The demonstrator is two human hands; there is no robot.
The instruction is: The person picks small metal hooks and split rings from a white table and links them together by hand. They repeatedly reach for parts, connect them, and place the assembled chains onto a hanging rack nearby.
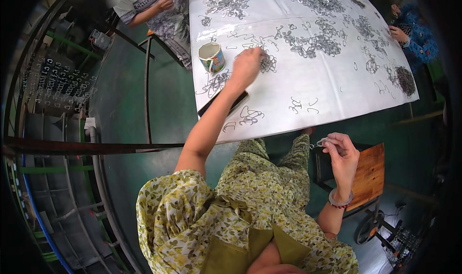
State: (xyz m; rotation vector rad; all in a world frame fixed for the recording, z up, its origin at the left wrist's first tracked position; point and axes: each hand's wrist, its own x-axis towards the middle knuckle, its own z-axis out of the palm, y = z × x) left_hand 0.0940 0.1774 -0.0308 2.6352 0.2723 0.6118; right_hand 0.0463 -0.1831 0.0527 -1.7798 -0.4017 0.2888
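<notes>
Hooks point(318, 143), perhaps two, in right hand point(342, 154)

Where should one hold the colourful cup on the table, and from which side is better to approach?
Probably around the outer wall of the cup, coming from its left: its mouth faces up, the rounded wall suits a wrapping grip, wire hooks lie at its near side, and the left hand is to its right.

Head camera, wide fisheye: looking steeply down and forward from the wearer's head, floral shirt point(175, 221) filling the near foreground, table point(284, 86) stretching away beyond, straight edges bending toward the dark rim.
</notes>
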